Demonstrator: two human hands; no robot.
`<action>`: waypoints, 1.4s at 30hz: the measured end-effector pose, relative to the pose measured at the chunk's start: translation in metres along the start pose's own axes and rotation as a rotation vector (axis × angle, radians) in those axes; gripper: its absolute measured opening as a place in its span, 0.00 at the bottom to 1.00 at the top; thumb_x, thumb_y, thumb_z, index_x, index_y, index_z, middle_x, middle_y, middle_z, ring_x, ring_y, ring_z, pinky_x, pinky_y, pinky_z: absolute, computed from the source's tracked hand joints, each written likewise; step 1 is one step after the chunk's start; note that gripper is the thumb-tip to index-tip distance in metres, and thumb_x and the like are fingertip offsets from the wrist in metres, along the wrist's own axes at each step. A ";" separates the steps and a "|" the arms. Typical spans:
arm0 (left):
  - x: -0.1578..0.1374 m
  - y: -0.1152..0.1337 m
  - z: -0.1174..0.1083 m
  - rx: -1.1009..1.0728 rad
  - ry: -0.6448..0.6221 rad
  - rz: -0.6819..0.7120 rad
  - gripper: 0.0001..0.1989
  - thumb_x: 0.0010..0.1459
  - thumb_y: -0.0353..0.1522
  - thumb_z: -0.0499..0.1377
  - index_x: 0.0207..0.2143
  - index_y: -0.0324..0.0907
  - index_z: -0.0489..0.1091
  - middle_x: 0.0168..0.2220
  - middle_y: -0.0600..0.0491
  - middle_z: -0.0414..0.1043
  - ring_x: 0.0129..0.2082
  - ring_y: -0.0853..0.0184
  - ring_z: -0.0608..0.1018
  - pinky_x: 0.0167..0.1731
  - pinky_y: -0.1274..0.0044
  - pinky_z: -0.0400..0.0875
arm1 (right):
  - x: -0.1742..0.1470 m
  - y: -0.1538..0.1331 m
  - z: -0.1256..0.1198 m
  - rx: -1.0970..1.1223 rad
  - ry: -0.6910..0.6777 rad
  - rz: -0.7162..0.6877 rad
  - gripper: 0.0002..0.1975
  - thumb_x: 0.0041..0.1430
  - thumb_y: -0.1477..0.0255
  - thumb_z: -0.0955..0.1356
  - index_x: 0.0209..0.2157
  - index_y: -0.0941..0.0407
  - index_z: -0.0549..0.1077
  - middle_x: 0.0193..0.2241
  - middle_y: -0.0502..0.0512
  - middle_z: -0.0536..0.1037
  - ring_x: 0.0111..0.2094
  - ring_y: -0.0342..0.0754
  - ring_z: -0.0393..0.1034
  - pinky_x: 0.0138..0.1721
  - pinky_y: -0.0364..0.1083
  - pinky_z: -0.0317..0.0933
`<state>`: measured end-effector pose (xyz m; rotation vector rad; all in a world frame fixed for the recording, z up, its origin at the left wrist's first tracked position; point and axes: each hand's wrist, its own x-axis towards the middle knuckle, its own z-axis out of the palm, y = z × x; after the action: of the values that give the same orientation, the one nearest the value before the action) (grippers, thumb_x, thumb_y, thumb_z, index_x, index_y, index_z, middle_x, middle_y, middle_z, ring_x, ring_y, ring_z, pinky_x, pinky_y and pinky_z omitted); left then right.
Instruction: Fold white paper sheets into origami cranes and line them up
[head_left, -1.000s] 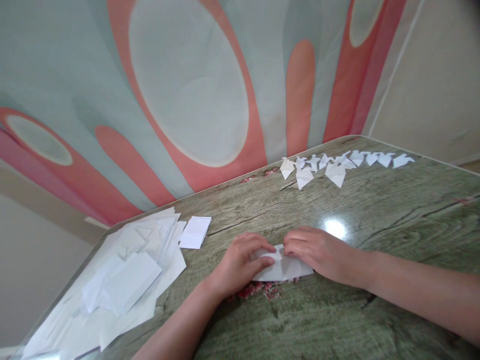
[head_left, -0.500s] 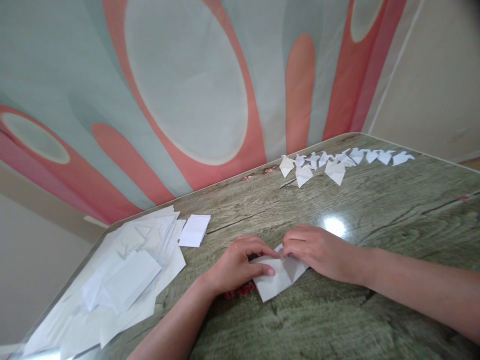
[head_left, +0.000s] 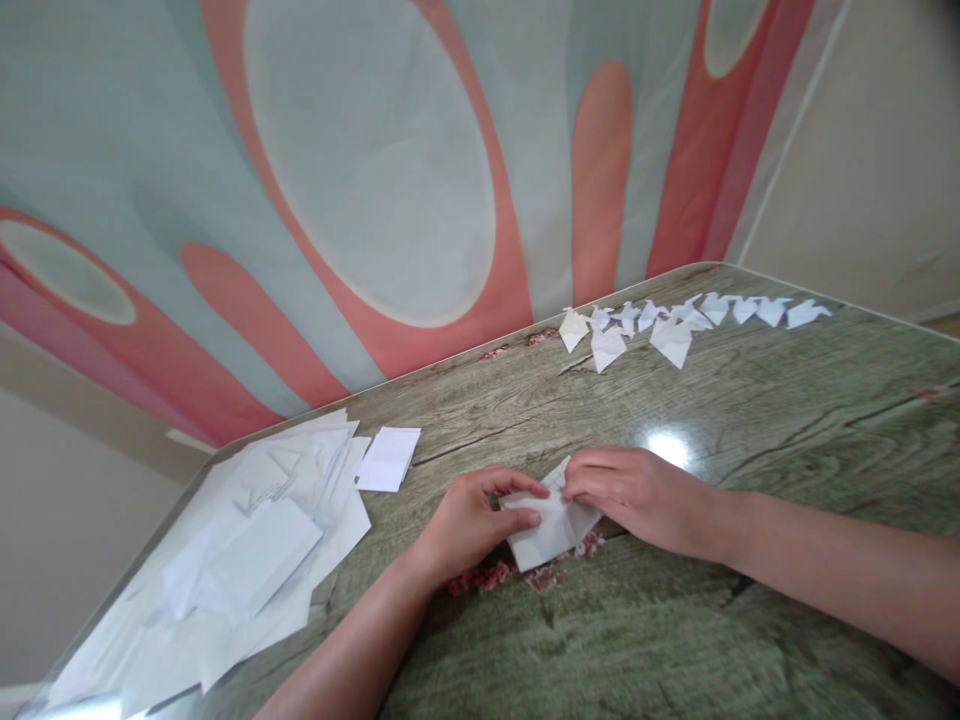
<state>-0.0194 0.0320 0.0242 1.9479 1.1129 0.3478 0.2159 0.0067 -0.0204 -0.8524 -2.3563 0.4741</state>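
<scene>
A creased, partly folded sheet of white paper (head_left: 547,535) lies low over the table between my hands. My left hand (head_left: 474,520) pinches its left side, with the thumb on top and the index finger reaching along the upper edge. At the right side my right hand (head_left: 637,495) grips the paper with bent fingers pressed together; its fingertips partly hide that corner. One flap of the sheet stands up beside the right fingers.
Loose white sheets (head_left: 262,570) lie piled on the left of the wood-grain table (head_left: 480,400). Beside them is a small stack of cut paper (head_left: 388,460). Several folded paper birds (head_left: 671,340) line the back right edge, near a patterned wall (head_left: 375,170).
The folded paper has shifted slightly up and away, uncovering red flower print on the table beneath. A flap at its top now stands higher. Both hands keep their hold.
</scene>
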 end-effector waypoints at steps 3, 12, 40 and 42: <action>0.000 0.000 -0.001 0.017 0.021 0.000 0.10 0.53 0.32 0.64 0.39 0.45 0.77 0.40 0.55 0.78 0.40 0.66 0.77 0.44 0.76 0.67 | -0.001 0.001 0.000 -0.001 0.012 0.004 0.12 0.67 0.77 0.59 0.39 0.57 0.72 0.37 0.54 0.75 0.38 0.44 0.69 0.40 0.44 0.63; 0.001 -0.002 0.004 0.067 0.083 0.099 0.06 0.54 0.32 0.64 0.35 0.45 0.79 0.33 0.54 0.75 0.35 0.67 0.76 0.37 0.77 0.68 | 0.000 -0.002 -0.001 -0.024 0.032 -0.013 0.11 0.66 0.78 0.60 0.39 0.57 0.74 0.36 0.54 0.75 0.37 0.45 0.70 0.40 0.45 0.64; 0.004 -0.006 0.000 0.133 -0.030 0.223 0.06 0.58 0.35 0.61 0.35 0.42 0.75 0.35 0.52 0.76 0.38 0.66 0.75 0.42 0.76 0.66 | 0.000 0.000 0.002 0.079 -0.002 0.010 0.11 0.67 0.76 0.60 0.37 0.57 0.73 0.37 0.55 0.76 0.40 0.45 0.71 0.42 0.45 0.64; 0.002 -0.006 -0.004 0.094 -0.057 0.144 0.07 0.57 0.35 0.62 0.38 0.42 0.75 0.37 0.53 0.76 0.38 0.67 0.75 0.41 0.77 0.66 | 0.000 0.001 0.002 0.100 0.018 0.026 0.11 0.67 0.76 0.59 0.37 0.57 0.72 0.39 0.55 0.76 0.41 0.45 0.70 0.43 0.45 0.65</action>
<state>-0.0237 0.0369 0.0218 2.1140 0.9704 0.3195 0.2148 0.0073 -0.0224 -0.8377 -2.2873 0.5877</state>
